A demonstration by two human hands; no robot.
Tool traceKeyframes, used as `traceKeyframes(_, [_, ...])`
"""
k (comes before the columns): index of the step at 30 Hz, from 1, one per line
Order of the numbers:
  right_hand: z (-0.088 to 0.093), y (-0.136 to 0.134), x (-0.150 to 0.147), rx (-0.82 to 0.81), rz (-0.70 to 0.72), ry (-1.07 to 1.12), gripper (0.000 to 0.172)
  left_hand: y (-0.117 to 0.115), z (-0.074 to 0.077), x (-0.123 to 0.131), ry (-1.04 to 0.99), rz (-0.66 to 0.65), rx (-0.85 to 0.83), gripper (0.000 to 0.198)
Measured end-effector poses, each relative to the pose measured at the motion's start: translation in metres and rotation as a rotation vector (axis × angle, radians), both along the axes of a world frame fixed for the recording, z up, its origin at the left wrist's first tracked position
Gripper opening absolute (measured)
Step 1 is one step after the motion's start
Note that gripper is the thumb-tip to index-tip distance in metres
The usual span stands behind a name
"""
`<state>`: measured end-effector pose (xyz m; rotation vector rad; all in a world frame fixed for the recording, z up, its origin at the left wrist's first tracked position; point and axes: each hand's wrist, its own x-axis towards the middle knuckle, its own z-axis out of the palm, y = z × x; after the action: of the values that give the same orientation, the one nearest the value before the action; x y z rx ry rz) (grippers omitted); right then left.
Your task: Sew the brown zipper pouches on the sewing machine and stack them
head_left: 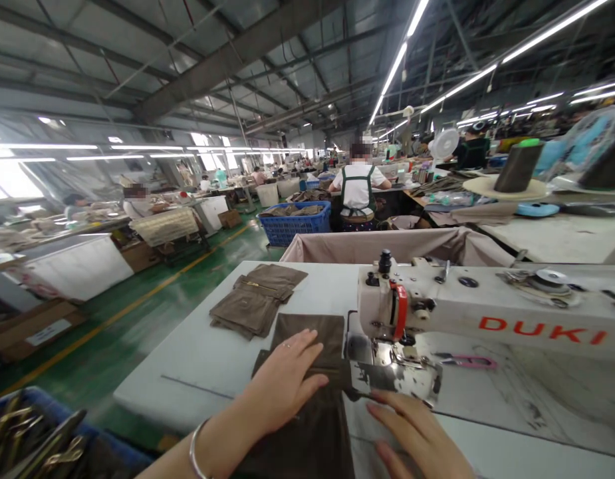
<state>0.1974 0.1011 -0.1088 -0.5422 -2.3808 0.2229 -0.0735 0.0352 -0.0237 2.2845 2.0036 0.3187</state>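
Brown fabric (312, 426) is spread at the near edge of the worktop (197, 359), pressed flat by the open left hand (282, 382), with the open right hand (417, 436) laid just beside. Its right side is met by the sewing machine (487, 313). Folded pieces (257, 299) are stacked beyond, and a blue basket (292, 226) is seen farther off.

Red "DUKI" on the sewing machine (487, 313)

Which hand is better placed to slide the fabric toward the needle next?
Probably the left. The left hand lies flat on the fabric, beside the plate; the right hand rests at the plate's near edge, barely reaching the fabric.
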Motion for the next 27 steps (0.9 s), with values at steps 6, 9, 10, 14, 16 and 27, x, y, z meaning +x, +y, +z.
traceKeyframes(6, [-0.016,-0.022,-0.028,-0.056,0.046,-0.198,0.041,0.009,-0.044,0.011,-0.033,0.034,-0.032,0.053])
traceKeyframes(9, [-0.018,-0.027,-0.025,-0.171,0.030,-0.170,0.041,0.011,-0.038,0.021,-0.069,-0.014,-0.032,0.046])
traceKeyframes(10, [-0.018,-0.028,-0.024,-0.207,0.003,-0.145,0.041,0.011,-0.036,0.025,-0.081,-0.034,-0.041,0.040])
traceKeyframes(14, [-0.018,-0.029,-0.024,-0.299,-0.116,-0.035,0.034,0.012,-0.031,0.035,-0.099,-0.066,-0.077,0.020])
traceKeyframes(16, [-0.015,-0.029,-0.025,-0.341,-0.140,-0.023,0.026,0.016,-0.031,0.035,-0.106,-0.058,-0.080,0.029])
traceKeyframes(27, [0.034,-0.024,-0.016,-0.540,-0.078,0.100,0.015,0.007,0.001,0.049,-0.487,0.005,-0.188,0.014])
